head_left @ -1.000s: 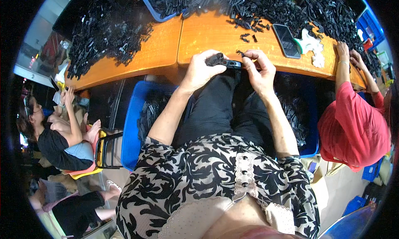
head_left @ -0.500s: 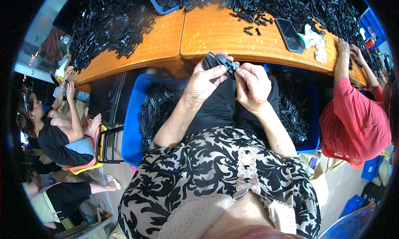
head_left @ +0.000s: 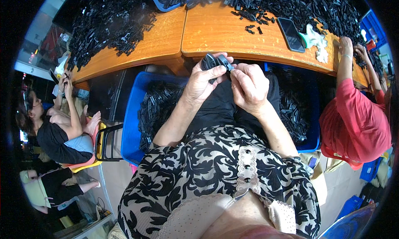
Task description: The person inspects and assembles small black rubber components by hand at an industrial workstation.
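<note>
Close to the table's near edge, over my lap, my left hand (head_left: 200, 82) is closed around several black plastic parts (head_left: 210, 63), which stick up between thumb and fingers. My right hand (head_left: 252, 86) meets it from the right, thumb and forefinger pinched at the end of a black clip-like part (head_left: 224, 64) that my left hand also grips. The fingertips cover the exact spot where the pieces meet. Below my hands, a blue bin (head_left: 129, 114) on the left holds many long black plastic pieces (head_left: 158, 108). More such pieces (head_left: 293, 118) lie in a bin right of my legs.
Heaps of small black parts (head_left: 112, 27) cover the far side of the wooden table (head_left: 224, 33). A phone (head_left: 290, 34) and a crumpled white thing (head_left: 316, 41) lie at the right. Co-workers sit left (head_left: 66, 135) and right (head_left: 355, 118), and another person (head_left: 54, 189) is at lower left.
My right fingers have moved slightly left and curled closer against the part. My left hand keeps nearly its place. At the lower left, the other person's leg and body have shifted.
</note>
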